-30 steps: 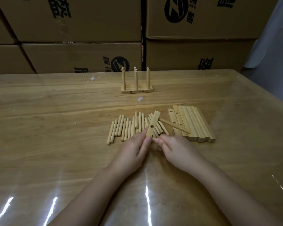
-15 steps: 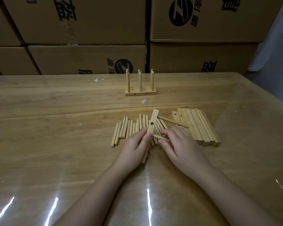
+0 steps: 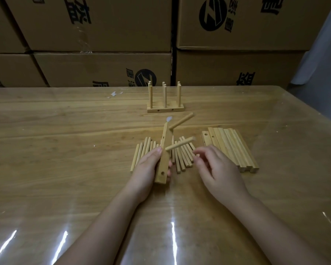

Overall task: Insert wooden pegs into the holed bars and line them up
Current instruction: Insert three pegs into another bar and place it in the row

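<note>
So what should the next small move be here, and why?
Probably the right hand should pick up one loose peg lying just under its fingers. The bar gripped by the left hand already carries two inserted pegs, while the hole near its close end looks empty, and the right hand appears to hold nothing.

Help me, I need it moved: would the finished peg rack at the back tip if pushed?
Pushed low, it likely slides: its base bar lies flat. Pushed at the tall upright pegs, it may tip.
</note>
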Demonstrator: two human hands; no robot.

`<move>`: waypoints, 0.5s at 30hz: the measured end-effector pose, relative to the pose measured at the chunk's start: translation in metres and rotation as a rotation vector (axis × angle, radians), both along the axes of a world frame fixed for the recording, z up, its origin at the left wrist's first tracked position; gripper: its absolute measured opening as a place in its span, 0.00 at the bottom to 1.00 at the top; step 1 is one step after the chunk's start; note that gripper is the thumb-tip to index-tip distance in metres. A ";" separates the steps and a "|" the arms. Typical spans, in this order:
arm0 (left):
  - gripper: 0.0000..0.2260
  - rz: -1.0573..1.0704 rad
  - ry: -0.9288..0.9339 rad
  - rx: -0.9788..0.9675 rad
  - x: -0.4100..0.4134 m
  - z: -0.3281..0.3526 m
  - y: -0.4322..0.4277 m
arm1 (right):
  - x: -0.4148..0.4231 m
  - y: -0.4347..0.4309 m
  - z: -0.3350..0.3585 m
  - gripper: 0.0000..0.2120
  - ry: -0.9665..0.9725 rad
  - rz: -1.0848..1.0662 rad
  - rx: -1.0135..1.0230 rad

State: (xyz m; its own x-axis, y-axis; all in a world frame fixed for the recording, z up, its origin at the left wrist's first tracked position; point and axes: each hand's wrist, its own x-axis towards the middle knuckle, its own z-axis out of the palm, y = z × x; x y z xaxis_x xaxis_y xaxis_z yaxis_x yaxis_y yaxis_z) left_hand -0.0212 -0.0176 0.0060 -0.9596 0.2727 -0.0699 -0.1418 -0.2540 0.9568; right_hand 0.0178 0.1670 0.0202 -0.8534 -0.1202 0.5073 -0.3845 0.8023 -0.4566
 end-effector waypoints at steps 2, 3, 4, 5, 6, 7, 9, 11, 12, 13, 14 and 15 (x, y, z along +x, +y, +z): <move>0.12 0.004 -0.031 0.052 -0.002 0.001 -0.002 | -0.003 0.003 -0.005 0.12 -0.054 -0.021 0.118; 0.14 0.002 -0.048 0.079 -0.003 0.002 -0.002 | -0.005 0.004 -0.007 0.12 -0.074 -0.030 0.170; 0.14 0.000 -0.068 0.106 -0.004 0.002 -0.003 | -0.005 0.005 -0.008 0.13 -0.099 -0.036 0.214; 0.15 -0.002 -0.088 0.132 -0.005 0.002 -0.003 | -0.006 0.005 -0.009 0.13 -0.120 -0.039 0.248; 0.16 -0.007 -0.102 0.158 -0.006 0.002 -0.004 | -0.006 0.004 -0.010 0.14 -0.129 -0.041 0.276; 0.18 -0.015 -0.105 0.181 -0.006 0.002 -0.004 | -0.005 0.004 -0.011 0.14 -0.130 -0.045 0.300; 0.22 -0.035 -0.097 0.221 -0.007 0.001 -0.005 | -0.005 0.003 -0.012 0.14 -0.110 -0.073 0.354; 0.23 -0.048 -0.107 0.270 -0.007 0.001 -0.006 | -0.006 0.004 -0.013 0.15 -0.086 -0.116 0.423; 0.22 -0.049 -0.123 0.299 -0.008 0.001 -0.007 | -0.007 0.005 -0.014 0.16 -0.108 -0.136 0.455; 0.22 -0.050 -0.141 0.329 -0.008 0.002 -0.008 | -0.008 0.007 -0.015 0.18 -0.146 -0.150 0.481; 0.23 -0.053 -0.162 0.360 -0.008 0.002 -0.009 | -0.009 0.009 -0.016 0.19 -0.178 -0.155 0.496; 0.23 -0.059 -0.187 0.395 -0.009 0.002 -0.009 | -0.010 0.011 -0.017 0.20 -0.191 -0.154 0.502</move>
